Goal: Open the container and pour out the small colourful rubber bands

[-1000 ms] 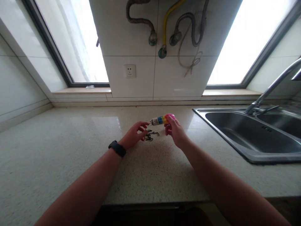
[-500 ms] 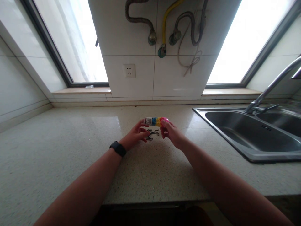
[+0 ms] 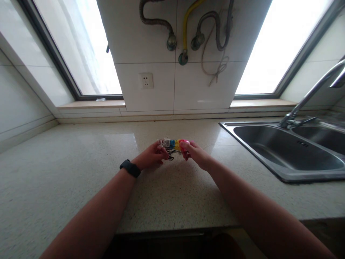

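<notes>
A tube-shaped plastic container lies sideways between my hands, low over the counter. It has a clear left end, a white printed label, blue and yellow sections and a pink right end. My right hand grips the pink end between thumb and fingers. At the clear end, my left hand is closed with its fingers around the tip, partly hiding it. Just below the container, several small dark, thin pieces lie on the counter, too small to name and partly covered by my left fingers.
The speckled pale counter runs up to a tiled wall with a power socket and hose valves. A steel double sink with a faucet sits at the right. A dark gap lies below the counter's front edge.
The container has moved slightly left and down, closer to the dark pieces, with both hands. My left fingers have drawn closer together around its clear end. The view has shifted slightly.
</notes>
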Motion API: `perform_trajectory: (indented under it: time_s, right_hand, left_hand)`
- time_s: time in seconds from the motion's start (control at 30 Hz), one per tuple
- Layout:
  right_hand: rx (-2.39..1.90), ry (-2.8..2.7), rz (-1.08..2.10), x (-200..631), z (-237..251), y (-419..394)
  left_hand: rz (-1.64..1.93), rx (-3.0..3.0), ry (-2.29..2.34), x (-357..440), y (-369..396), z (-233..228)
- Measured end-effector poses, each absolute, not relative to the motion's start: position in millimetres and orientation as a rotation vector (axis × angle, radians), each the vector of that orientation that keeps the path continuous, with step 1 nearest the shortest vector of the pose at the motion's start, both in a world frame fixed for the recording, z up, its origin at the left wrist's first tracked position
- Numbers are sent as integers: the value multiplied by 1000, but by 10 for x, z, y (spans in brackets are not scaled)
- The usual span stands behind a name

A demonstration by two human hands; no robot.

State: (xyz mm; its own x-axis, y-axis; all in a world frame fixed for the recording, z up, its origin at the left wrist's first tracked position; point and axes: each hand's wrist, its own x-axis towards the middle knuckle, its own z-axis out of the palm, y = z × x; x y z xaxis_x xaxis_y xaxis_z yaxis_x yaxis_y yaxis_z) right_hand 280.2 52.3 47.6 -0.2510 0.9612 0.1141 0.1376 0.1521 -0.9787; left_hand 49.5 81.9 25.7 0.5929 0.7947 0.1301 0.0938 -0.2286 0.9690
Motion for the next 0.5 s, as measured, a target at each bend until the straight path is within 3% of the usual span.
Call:
perform_trajectory:
  time_s: [0.5]
  right_hand:
    - [-1071, -1477, 1172, 2871, 510, 560]
  left_hand:
    - [960, 1679, 738, 511, 819, 325]
